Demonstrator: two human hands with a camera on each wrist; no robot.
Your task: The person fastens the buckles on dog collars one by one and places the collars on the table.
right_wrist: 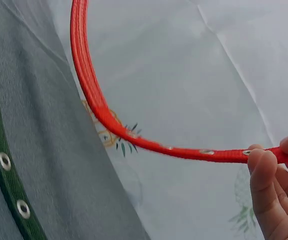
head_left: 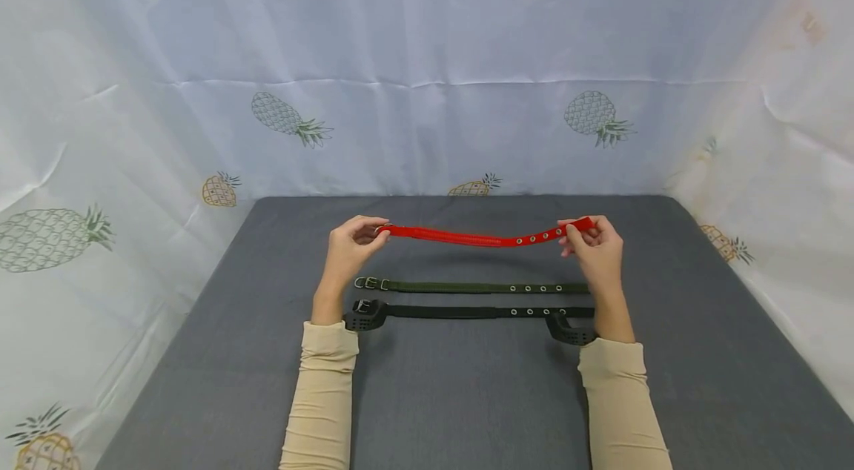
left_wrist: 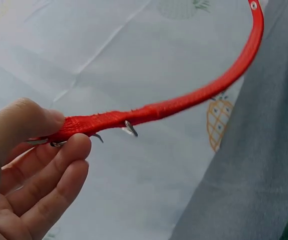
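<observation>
A red pet collar hangs between the two hands above the table, sagging slightly in the middle. My left hand pinches its buckle end between thumb and fingers; metal hardware shows beneath the strap in the left wrist view. Near the other end, beside the metal eyelets, my right hand pinches the strap, and its red tip sticks out past the thumb. Closer to me on the table lie a green collar and a black collar, stretched out parallel, buckles to the left. The right forearm hides their right ends.
A dark grey cloth covers the table. White curtains printed with pineapples hang behind it and at both sides. Black camera mounts on the wrists overlap the black collar in the head view.
</observation>
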